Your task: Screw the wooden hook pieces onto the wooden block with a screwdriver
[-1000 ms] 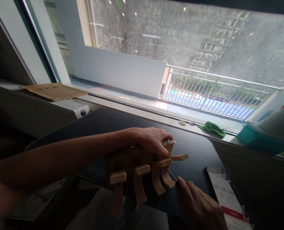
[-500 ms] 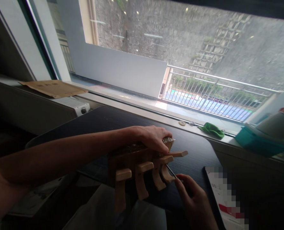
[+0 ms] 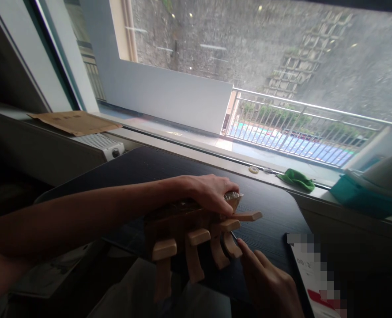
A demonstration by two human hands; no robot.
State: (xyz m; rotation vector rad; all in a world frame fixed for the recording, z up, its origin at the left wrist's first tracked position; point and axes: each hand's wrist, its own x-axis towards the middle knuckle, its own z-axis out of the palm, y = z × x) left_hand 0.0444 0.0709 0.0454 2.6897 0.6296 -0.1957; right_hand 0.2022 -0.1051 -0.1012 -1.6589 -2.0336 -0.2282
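A wooden piece (image 3: 189, 238) with several curved, hammer-like arms hanging off its near side lies on the dark table (image 3: 275, 207). My left hand (image 3: 209, 192) rests on top of it, fingers curled over its far end and pressing it down. My right hand (image 3: 269, 282) is at the lower right, fingers pinched together, fingertips close to the rightmost wooden arm. A thin dark tool shows between those fingertips and the arm; most of it is hidden.
A paper card (image 3: 315, 278) lies on the table at the right. On the window sill sit a green cloth (image 3: 297, 179), a teal box (image 3: 361, 194) and a small round item (image 3: 253, 169). Cardboard (image 3: 73, 121) lies over a white heater (image 3: 103, 145) at the left.
My right hand has shifted slightly by the rightmost wooden arm, and less of the thin tool shows. The left hand stays on the wooden piece. The view has shifted a little.
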